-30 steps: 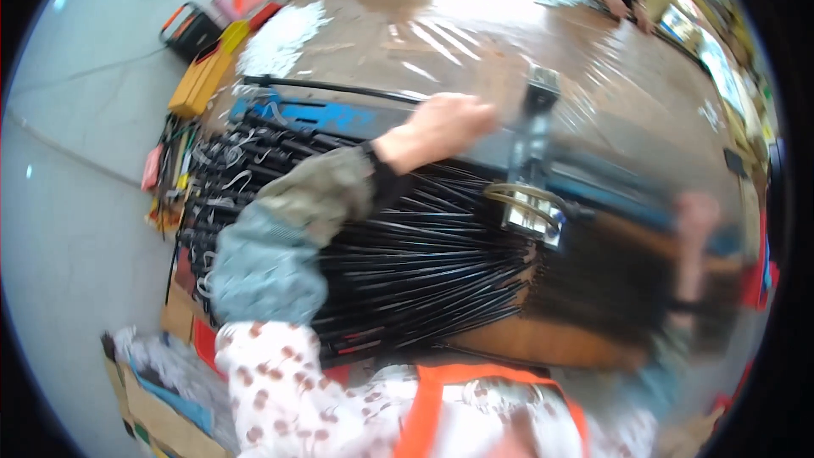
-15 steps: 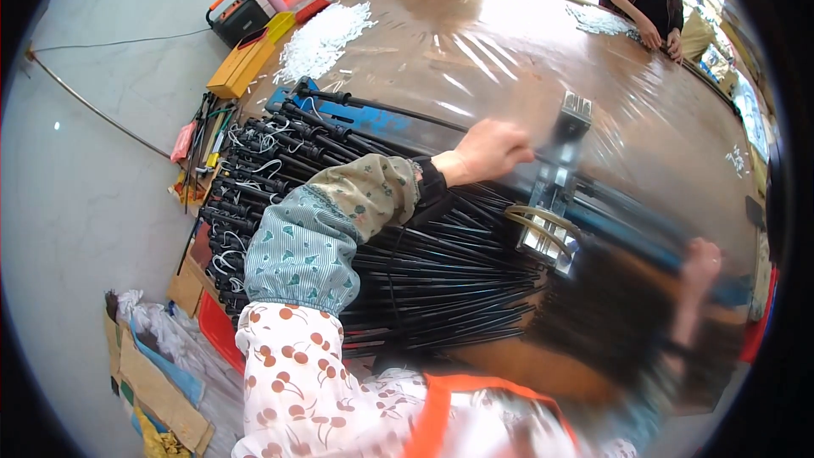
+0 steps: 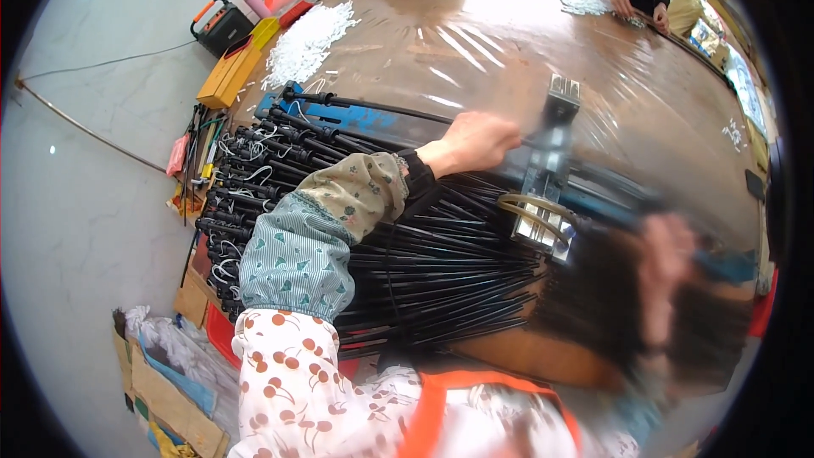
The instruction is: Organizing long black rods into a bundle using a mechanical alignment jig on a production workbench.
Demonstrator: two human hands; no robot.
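My left hand (image 3: 479, 142) is closed around a long black rod (image 3: 386, 108), beside a metal fixture (image 3: 555, 119) on the table. The rod has a dark fitting with a thin pale cord at its left end. My right hand (image 3: 664, 263) hovers by the right part of the fixture; motion smears its fingers, so I cannot tell what they hold. A curved brass-coloured handle (image 3: 532, 203) juts from the fixture. Under my left forearm lies a big pile of similar black rods (image 3: 441, 263), their corded ends (image 3: 246, 178) to the left.
White small pieces (image 3: 312, 42) are heaped on the plastic-covered brown table (image 3: 398, 34). At the left edge stand a yellow box (image 3: 229, 75) and a black-and-orange case (image 3: 220, 27). Two people work across the table. Cardboard and plastic bags (image 3: 182, 373) lie at lower left.
My right hand has moved left and slightly down, toward the fixture, still blurred. My left hand keeps its hold on the rod. The whole view has shifted a little.
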